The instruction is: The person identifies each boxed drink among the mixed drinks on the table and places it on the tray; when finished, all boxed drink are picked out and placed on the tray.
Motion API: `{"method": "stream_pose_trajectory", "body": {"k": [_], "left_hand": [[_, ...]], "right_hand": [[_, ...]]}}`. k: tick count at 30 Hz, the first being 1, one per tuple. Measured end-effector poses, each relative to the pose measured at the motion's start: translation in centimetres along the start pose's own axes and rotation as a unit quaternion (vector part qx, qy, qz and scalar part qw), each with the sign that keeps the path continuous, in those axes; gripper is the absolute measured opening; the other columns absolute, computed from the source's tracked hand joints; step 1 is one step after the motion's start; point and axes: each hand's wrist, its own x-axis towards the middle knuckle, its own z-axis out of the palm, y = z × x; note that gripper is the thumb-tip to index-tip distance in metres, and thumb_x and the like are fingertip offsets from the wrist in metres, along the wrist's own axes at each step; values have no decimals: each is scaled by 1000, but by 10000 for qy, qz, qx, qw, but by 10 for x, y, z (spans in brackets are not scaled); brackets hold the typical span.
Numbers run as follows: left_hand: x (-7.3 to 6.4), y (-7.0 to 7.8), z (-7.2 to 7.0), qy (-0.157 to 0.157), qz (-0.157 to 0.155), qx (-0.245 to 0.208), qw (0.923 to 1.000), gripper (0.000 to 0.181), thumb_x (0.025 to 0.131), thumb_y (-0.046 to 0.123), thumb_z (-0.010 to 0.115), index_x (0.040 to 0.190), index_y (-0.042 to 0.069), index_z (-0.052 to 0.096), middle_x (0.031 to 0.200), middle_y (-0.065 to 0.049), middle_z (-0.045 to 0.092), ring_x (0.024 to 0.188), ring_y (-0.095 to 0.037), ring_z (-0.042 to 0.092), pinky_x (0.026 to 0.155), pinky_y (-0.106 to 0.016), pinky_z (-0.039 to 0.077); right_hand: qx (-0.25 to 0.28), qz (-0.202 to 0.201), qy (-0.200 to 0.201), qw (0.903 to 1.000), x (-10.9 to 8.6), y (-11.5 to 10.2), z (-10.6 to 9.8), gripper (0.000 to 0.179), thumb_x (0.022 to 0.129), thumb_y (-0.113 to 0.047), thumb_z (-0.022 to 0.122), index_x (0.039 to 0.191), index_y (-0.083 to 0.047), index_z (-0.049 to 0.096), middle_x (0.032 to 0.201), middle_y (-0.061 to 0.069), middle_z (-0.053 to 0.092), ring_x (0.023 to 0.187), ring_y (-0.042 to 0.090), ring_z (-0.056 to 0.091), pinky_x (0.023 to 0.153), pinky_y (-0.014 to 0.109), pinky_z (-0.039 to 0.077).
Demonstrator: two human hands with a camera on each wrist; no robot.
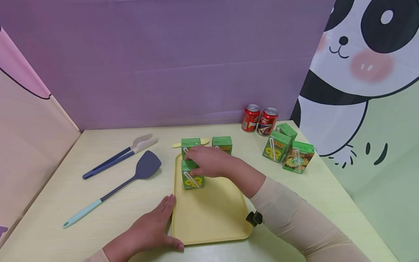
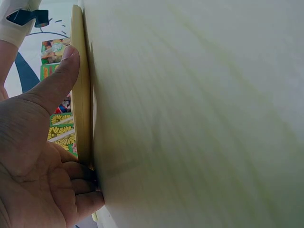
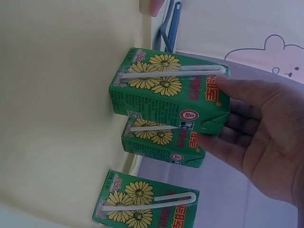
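My right hand [image 1: 211, 160] pinches the top of a green drink carton [image 3: 166, 90] with yellow flowers and a straw on its front. The thumb lies on its front face and the fingers reach behind. This carton stands upright on the yellow tray [image 1: 212, 225], at its left side. Right behind it is a second green carton [image 3: 164, 145], partly hidden by the hand. A third green carton [image 1: 222, 142] stands at the tray's back right. With spread fingers, my left hand [image 1: 148, 227] rests against the tray's left edge, thumb at the front left corner.
To the left lie a turner [image 1: 148, 165] and blue-handled tongs [image 1: 114, 160]. A pale yellow spoon [image 1: 176, 145] is behind the tray. Two red cans [image 1: 250, 118] stand at the back, with several more green cartons [image 1: 298, 157] near the table's right edge.
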Motion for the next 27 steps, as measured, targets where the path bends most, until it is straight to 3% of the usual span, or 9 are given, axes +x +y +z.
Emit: {"method": "stream_pose_trajectory", "body": {"k": [7,10,13,19,23,27], "left_hand": [[0,-1,0,-34,-48,8,10000,138,57,82,71,156,2,17,163,-16,17,150,-31,19,109,-54,39],[1,-1,0,-41,-81,2,10000,139,56,81,71,156,3,17,163,-16,17,150,-32,19,109,-54,38],[1,-1,0,-30,-102,-7,9999,139,56,81,72,157,3,16,164,-16,17,150,-32,18,109,-55,37],[1,-1,1,2,-108,-22,9999,140,55,81,72,157,3,16,164,-15,17,151,-31,18,110,-54,37],[0,-1,1,-12,-106,-5,9999,140,55,81,72,157,3,16,164,-15,16,150,-31,19,109,-54,38],[0,-1,1,-40,-113,4,9999,140,55,82,72,157,3,16,164,-15,16,151,-31,18,110,-54,37]], "right_hand": [[366,-187,74,9991,-9,18,-8,54,93,-45,64,137,-14,55,134,1,57,125,17,52,106,37,44],[368,-102,278,9989,-19,35,-20,54,94,-44,63,135,-11,56,131,5,58,121,19,54,105,39,44],[259,263,486,9981,-32,56,-35,52,93,-42,65,134,-9,57,131,7,59,119,22,56,104,41,45],[101,1459,645,9871,-66,106,-58,53,90,-39,69,133,-11,57,132,8,59,123,27,53,103,49,45],[102,2050,611,9768,-89,142,-65,50,89,-36,71,128,-8,58,124,13,61,115,30,55,97,52,48],[143,2361,521,9702,-107,169,-61,44,90,-35,70,119,-3,61,111,14,64,102,31,59,88,52,51]]}}
